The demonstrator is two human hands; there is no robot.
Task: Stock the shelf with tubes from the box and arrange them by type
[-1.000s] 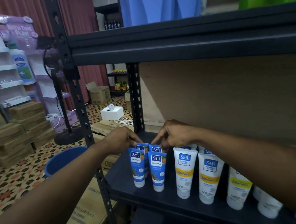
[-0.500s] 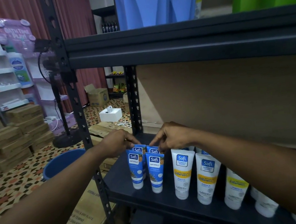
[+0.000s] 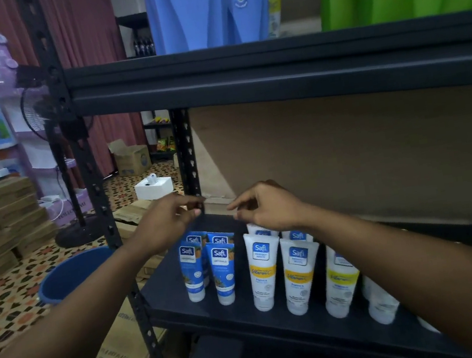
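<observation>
Four blue tubes (image 3: 223, 272) stand cap-down in two close pairs at the left end of the shelf (image 3: 166, 296). The white tubes (image 3: 264, 275) with yellow bands run in rows just to their right. The left hand (image 3: 170, 222) hovers above the blue group and the right hand (image 3: 268, 209) above the rear white ones. Each grip is loose, fingers half curled, holding nothing, though it cannot be told whether the right wrist brushes a rear tube. These look like light, soft plastic tubes, smooth-skinned and tippy on their small caps. They are packed so near that one nudge could fell the neighbours. A sound hold would be a light pinch across the flat crimped top, or round the firmer shoulder by the cap, not a squeeze at mid-body.
</observation>
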